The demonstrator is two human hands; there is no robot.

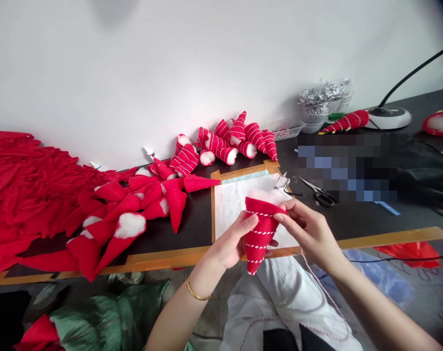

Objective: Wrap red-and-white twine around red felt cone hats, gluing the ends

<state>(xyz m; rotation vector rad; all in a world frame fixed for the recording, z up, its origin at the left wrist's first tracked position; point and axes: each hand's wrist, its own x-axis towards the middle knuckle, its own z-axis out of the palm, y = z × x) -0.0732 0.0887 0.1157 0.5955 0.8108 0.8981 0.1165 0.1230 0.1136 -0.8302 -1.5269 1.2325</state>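
A red felt cone (261, 233), point down and filled with white stuffing, is held over the front edge of the table. Rows of red-and-white twisted cord circle it. My left hand (236, 239) wraps round its left side, thumb on the front. My right hand (309, 226) pinches at the upper right rim, thumb and fingers closed on the cord there, as far as I can see. From beneath that hand the loose cord (318, 282) hangs down and loops across the lap. White paper (231, 207) lies taped to the table behind the cone.
Plain stuffed red cones (126, 226) and a heap of red fabric (31, 185) fill the left. Cord-wrapped cones (221, 146) are piled by the wall. Scissors (320, 194) lie to the right, near a lamp base (390, 118) and a tub of silver tinsel (314, 109).
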